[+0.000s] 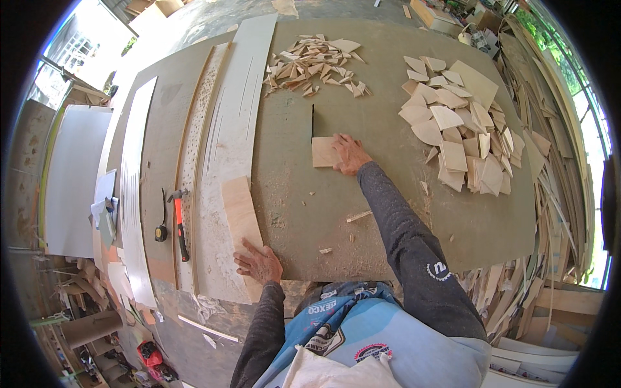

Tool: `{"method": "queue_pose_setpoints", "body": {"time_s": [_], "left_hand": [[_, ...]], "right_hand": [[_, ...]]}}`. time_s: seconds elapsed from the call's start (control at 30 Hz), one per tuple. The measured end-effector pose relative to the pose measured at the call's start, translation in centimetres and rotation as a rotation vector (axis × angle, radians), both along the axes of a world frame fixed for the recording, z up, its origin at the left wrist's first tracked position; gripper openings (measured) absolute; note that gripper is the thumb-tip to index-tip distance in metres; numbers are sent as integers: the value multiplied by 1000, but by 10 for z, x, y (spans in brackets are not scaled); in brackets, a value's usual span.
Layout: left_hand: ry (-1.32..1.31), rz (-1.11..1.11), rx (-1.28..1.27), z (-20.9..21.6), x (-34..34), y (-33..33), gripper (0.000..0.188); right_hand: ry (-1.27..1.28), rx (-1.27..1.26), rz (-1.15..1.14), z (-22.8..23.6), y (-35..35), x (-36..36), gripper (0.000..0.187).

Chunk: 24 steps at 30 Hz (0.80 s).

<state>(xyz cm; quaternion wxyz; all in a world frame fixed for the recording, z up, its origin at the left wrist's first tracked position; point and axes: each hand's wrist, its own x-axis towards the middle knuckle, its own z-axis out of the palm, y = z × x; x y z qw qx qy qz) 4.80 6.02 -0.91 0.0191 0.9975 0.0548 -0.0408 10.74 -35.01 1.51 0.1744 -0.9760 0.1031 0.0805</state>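
Note:
A long plywood strip (242, 202) lies at a slant over a white board, its near end under my left hand (259, 264). The fingers of that hand are spread flat on the wood. Farther off and to the right, my right hand (351, 155) grips a small rectangular plywood piece (323, 153) flat on the tabletop (304, 239). Its fingers are bent over the piece's right side. Just beyond the piece's left corner, a thin dark blade or slot (313, 119) runs away from me. I cannot tell which.
Curved offcuts (446, 118) are piled at the right and pointed scraps (314, 63) at the far side. Left lie a hammer (180, 223), a tape measure (161, 231) and a speckled long rail (193, 142). Wood sticks (359, 216) and sawdust litter the top. Stacked boards (550, 149) line the right.

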Motion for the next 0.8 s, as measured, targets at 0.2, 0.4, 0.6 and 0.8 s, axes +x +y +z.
{"method": "queue_pose_setpoints", "body": {"time_s": [0.2, 0.4, 0.6, 0.8], "left_hand": [[2, 0, 9, -2, 1, 1, 80], [0, -2, 25, -2, 0, 1, 81], [9, 0, 31, -2, 0, 1, 81], [17, 7, 25, 0, 1, 0, 81]], "right_hand": [[5, 6, -12, -3, 0, 3, 76], [-7, 22, -8, -4, -1, 2, 77], [2, 15, -28, -5, -1, 3, 76], [-26, 16, -61, -3, 2, 3, 75]]}}
